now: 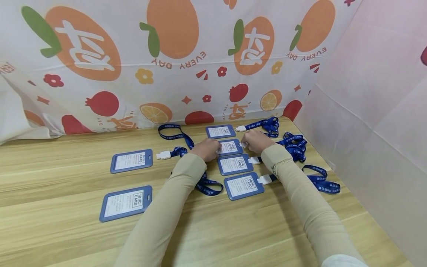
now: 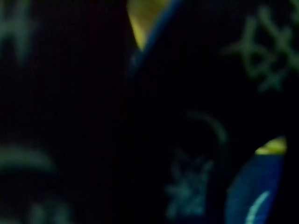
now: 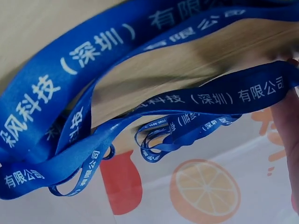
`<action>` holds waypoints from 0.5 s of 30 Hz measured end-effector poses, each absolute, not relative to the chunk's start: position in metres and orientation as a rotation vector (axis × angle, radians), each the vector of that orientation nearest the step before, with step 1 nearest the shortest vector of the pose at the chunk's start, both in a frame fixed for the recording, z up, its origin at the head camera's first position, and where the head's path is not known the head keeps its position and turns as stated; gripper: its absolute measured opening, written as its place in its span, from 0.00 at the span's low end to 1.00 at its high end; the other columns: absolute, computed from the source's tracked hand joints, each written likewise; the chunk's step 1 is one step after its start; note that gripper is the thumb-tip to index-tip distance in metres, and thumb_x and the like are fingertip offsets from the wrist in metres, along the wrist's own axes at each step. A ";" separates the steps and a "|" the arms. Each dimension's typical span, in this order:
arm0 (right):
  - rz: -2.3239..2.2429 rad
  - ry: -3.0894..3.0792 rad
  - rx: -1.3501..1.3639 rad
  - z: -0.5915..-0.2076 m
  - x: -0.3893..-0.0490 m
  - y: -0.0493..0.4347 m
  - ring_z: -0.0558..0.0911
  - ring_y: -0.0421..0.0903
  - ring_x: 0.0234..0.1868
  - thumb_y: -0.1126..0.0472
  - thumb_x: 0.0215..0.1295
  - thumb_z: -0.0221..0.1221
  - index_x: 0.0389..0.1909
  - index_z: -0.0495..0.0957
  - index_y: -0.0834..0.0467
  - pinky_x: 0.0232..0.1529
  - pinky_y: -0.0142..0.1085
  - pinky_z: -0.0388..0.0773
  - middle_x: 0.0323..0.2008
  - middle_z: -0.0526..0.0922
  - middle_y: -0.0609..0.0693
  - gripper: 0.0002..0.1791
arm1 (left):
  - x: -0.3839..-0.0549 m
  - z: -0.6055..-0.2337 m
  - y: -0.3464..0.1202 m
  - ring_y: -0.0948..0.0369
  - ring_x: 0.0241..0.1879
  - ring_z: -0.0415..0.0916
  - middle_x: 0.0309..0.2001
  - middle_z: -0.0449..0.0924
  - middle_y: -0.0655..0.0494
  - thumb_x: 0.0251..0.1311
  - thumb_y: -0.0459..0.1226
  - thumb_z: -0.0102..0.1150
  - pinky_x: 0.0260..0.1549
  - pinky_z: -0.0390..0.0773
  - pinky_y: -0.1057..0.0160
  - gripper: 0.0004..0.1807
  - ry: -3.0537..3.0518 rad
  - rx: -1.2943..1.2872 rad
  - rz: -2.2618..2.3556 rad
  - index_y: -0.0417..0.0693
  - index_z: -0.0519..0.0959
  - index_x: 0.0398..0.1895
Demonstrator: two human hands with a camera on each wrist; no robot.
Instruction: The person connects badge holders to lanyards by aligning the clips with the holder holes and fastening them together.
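In the head view my left hand (image 1: 206, 149) grips the left end of a blue-framed ID badge holder (image 1: 230, 147). At its right end my right hand (image 1: 257, 141) pinches a white lanyard clip (image 1: 243, 145) right at the slot. Blue lanyard straps (image 3: 233, 91) with white print loop close in front of the right wrist camera, and a sliver of the right hand (image 3: 288, 135) shows at that frame's edge. Dark strap (image 2: 257, 191) nearly fills the left wrist view, hiding the left fingers there.
Other badge holders (image 1: 220, 131) (image 1: 235, 164) (image 1: 244, 186) lie above and below it with white clips at their slots. Two more holders (image 1: 131, 161) (image 1: 125, 203) lie left, beside a loose white clip (image 1: 163, 155). Bunched lanyards (image 1: 295, 146) lie right. A fruit-print cloth (image 1: 186, 85) hangs behind the table.
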State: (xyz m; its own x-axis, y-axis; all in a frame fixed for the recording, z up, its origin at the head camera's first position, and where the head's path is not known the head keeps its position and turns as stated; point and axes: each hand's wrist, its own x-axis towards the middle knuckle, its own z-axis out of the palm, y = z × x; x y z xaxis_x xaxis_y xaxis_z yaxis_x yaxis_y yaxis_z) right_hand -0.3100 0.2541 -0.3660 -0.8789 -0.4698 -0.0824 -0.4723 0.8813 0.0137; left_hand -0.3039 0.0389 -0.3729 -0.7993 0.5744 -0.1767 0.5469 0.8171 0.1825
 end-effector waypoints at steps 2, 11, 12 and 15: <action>0.047 2.961 -0.757 -0.366 -0.311 0.255 0.84 0.54 0.52 0.77 0.61 0.65 0.48 0.87 0.66 0.53 0.42 0.81 0.48 0.86 0.60 0.15 | -0.304 -0.373 0.039 0.52 0.59 0.74 0.61 0.78 0.47 0.71 0.35 0.61 0.63 0.72 0.53 0.18 2.778 0.866 0.185 0.43 0.80 0.62; 0.056 2.926 -0.772 -0.367 -0.314 0.257 0.84 0.54 0.51 0.76 0.61 0.65 0.50 0.86 0.67 0.52 0.42 0.81 0.48 0.86 0.60 0.15 | -0.304 -0.374 0.039 0.52 0.57 0.75 0.60 0.79 0.46 0.71 0.35 0.61 0.62 0.73 0.53 0.17 2.779 0.881 0.177 0.43 0.81 0.61; 0.060 2.928 -0.772 -0.368 -0.314 0.257 0.84 0.54 0.52 0.76 0.61 0.65 0.50 0.86 0.67 0.53 0.42 0.81 0.48 0.86 0.60 0.15 | -0.304 -0.374 0.039 0.52 0.57 0.75 0.60 0.79 0.46 0.71 0.35 0.61 0.62 0.73 0.53 0.18 2.778 0.879 0.180 0.43 0.81 0.61; 0.070 2.940 -0.772 -0.369 -0.315 0.257 0.84 0.54 0.52 0.76 0.61 0.66 0.50 0.86 0.67 0.53 0.42 0.81 0.49 0.86 0.60 0.16 | -0.304 -0.373 0.038 0.52 0.57 0.74 0.61 0.79 0.46 0.71 0.35 0.61 0.62 0.73 0.53 0.18 2.773 0.875 0.190 0.43 0.81 0.61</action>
